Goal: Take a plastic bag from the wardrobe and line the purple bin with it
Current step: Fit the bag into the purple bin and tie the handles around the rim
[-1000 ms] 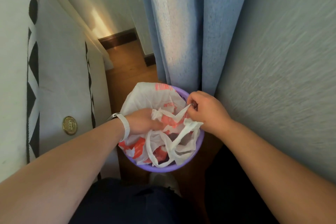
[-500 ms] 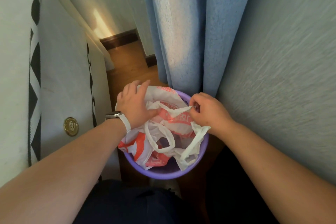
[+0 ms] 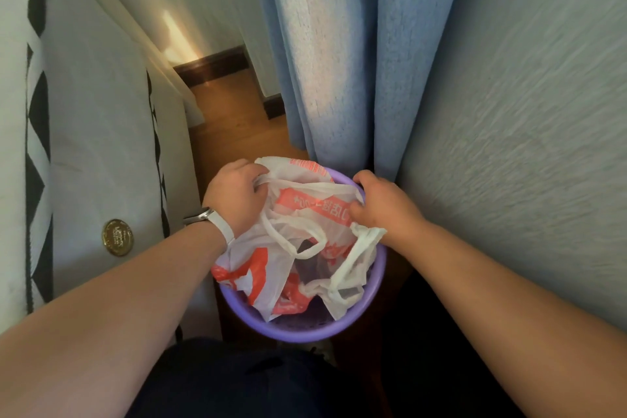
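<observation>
A round purple bin [image 3: 298, 327] stands on the wooden floor below me. A white plastic bag with orange print [image 3: 305, 210] lies crumpled across its mouth, its handles drooping inside. My left hand [image 3: 235, 198], with a white watch on the wrist, grips the bag's edge at the bin's far left rim. At the far right rim my right hand [image 3: 381, 204] pinches the bag's edge. The bag is stretched between both hands. The near rim of the bin shows bare purple.
A white mattress [image 3: 101, 146] with black diamond trim and a gold badge rises close on the left. A blue curtain [image 3: 339, 61] hangs just behind the bin, and a textured wall [image 3: 526, 112] runs along the right. Wooden floor [image 3: 230, 122] leads away ahead.
My left hand has moved from the middle of the bag up to the bin's far left rim and closed on the edge. The bag has spread wider between the hands.
</observation>
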Demonstrator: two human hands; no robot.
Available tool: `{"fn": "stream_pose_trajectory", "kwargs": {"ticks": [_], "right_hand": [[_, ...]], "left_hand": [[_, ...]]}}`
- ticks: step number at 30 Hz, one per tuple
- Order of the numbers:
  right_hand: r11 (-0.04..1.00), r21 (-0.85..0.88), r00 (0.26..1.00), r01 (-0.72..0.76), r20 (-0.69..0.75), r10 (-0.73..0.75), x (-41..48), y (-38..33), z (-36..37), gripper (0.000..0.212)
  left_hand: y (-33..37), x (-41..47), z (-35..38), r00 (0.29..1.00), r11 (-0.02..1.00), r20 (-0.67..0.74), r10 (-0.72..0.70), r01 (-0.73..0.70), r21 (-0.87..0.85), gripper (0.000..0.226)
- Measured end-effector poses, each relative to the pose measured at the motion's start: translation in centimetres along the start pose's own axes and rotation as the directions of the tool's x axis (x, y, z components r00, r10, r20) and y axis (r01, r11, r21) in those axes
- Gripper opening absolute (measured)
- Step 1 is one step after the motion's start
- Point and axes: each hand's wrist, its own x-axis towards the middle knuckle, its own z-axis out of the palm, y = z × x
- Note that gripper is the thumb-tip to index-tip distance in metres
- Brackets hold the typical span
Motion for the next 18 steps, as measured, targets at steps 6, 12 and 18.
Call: {"fn": "stream_pose_trajectory", "kwargs": {"ticks": [6, 12, 18], "right_hand": [[0.992, 0.12, 0.993, 0.035, -0.118, -0.02, 1.0, -0.2, 0.3, 0.027], [0.966, 0.242, 0.979, 0.086, -0.201, -0.037, 4.0, -0.5, 0.9, 0.022], [0.94, 0.319, 0.961, 0.119, -0.276, -0.027, 7.7, -2.1, 1.7, 0.019]], "left_hand": [[0.2, -0.6, 0.8, 0.974, 0.997, 0.227, 0.01, 0.007, -0.076, 0.025], [-0.7, 0.1, 2.8, 0.897, 0.984, 0.44, -0.045, 0.115, -0.133, 0.019], [-1.3, 2.7, 3.1, 0.919, 0.942, 0.333, -0.209, 0.28, -0.182, 0.016]]}}
